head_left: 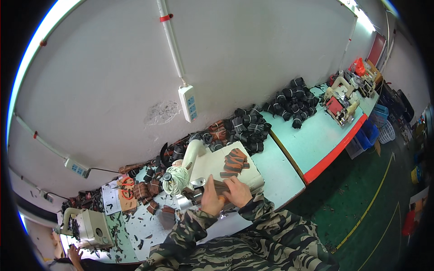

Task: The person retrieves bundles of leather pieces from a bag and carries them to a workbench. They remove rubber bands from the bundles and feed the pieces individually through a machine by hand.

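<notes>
A dark brown strip of leather-like material (220, 186) lies at the front edge of a cream sewing machine (212, 165), held between both hands on the machine's flat top. The left hand (211, 198) grips its near end, fingers curled and pressed together around the piece; the right hand (238, 191) lies just beside it, fingers bent and pressing down on the same strip. Both forearms come up from the lower edge in camouflage-patterned sleeves (253, 239).

Further back on the machine's top sits a small stack of brown rectangular cut pieces (234, 161). Just left of the hands stands a cone of off-white thread (176, 179) by the machine's upright arm.

The machine rests on a pale green counter (280, 174) along a white wall. To the left of the machine, bundles of brown and black cut pieces (147, 192) lie among dark scraps, near orange-handled scissors (127, 183). Behind the machine, a heap of black and brown banded bundles (239, 128) lines the wall, and a second pile of black bundles (293, 103) lies on the next counter, edged in red.

At the lower left, another cream sewing machine (88, 226) stands with another person's hand (74, 254) near it. A white power strip (188, 103) hangs on the wall
</notes>
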